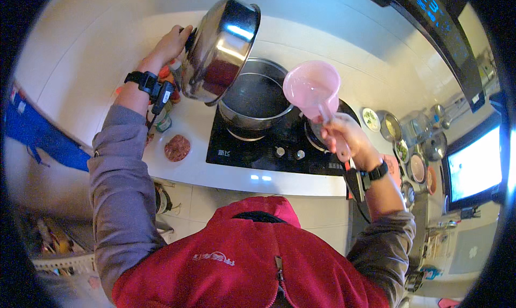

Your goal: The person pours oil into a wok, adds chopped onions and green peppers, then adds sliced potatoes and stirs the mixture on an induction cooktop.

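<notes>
My left hand (171, 44) grips the black knob of a deep, shiny stainless steel lid (221, 50). The lid is tipped on its side, raised at the left of an uncovered steel pot (258, 94). That pot stands on the left burner of a black cooktop (246, 155); its inside looks dark, and I cannot tell what is in it. A pink plastic water dipper (312, 82) is in my right hand (346, 137), held by its handle. Its bowl is just right of the pot's rim and seems to contain some clear liquid.
Left of the cooktop are a plate of minced meat (177, 147) and several jars (163, 122). A second pan (314, 135) is partly hidden under my right hand. Small dishes (371, 119) line the right counter near a lit screen (475, 163). A range hood (435, 26) overhangs the upper right.
</notes>
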`<move>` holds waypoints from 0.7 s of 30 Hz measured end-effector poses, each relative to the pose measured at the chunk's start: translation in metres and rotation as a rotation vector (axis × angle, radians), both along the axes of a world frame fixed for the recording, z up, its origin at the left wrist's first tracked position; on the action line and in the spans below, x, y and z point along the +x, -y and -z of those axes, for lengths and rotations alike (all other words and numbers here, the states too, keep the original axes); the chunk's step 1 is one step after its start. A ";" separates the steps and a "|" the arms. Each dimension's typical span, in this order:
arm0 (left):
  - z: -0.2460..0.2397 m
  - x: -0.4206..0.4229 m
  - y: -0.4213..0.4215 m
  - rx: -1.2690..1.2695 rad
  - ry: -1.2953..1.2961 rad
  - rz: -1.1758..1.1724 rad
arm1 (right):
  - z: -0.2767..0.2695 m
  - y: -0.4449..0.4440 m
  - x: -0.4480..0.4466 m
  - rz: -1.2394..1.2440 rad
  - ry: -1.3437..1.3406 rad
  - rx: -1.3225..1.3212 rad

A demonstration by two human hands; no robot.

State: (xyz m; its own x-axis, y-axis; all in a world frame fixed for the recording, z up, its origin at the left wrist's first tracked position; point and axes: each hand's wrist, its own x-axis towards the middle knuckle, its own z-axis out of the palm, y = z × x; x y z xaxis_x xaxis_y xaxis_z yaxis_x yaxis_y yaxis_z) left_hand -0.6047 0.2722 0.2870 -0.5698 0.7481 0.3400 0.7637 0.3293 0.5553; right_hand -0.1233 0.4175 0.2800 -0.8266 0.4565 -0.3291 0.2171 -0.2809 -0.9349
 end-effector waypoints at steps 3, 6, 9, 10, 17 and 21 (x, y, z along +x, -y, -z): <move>0.009 -0.006 0.044 -0.060 -0.014 -0.139 | 0.005 -0.020 -0.039 -0.006 -0.002 -0.018; 0.021 -0.017 0.078 -0.138 -0.140 -0.170 | 0.008 -0.033 -0.074 -0.051 0.142 -0.005; 0.031 -0.027 0.099 -0.159 -0.267 -0.143 | 0.017 -0.043 -0.105 -0.093 0.299 0.117; 0.030 -0.029 0.099 -0.166 -0.109 -0.242 | 0.022 -0.045 -0.115 -0.108 0.352 0.157; 0.027 -0.009 0.104 -0.178 -0.213 -0.145 | 0.066 -0.055 -0.154 -0.160 0.457 0.668; 0.024 -0.009 0.083 -0.208 -0.186 -0.104 | 0.076 -0.053 -0.150 -0.240 0.561 1.066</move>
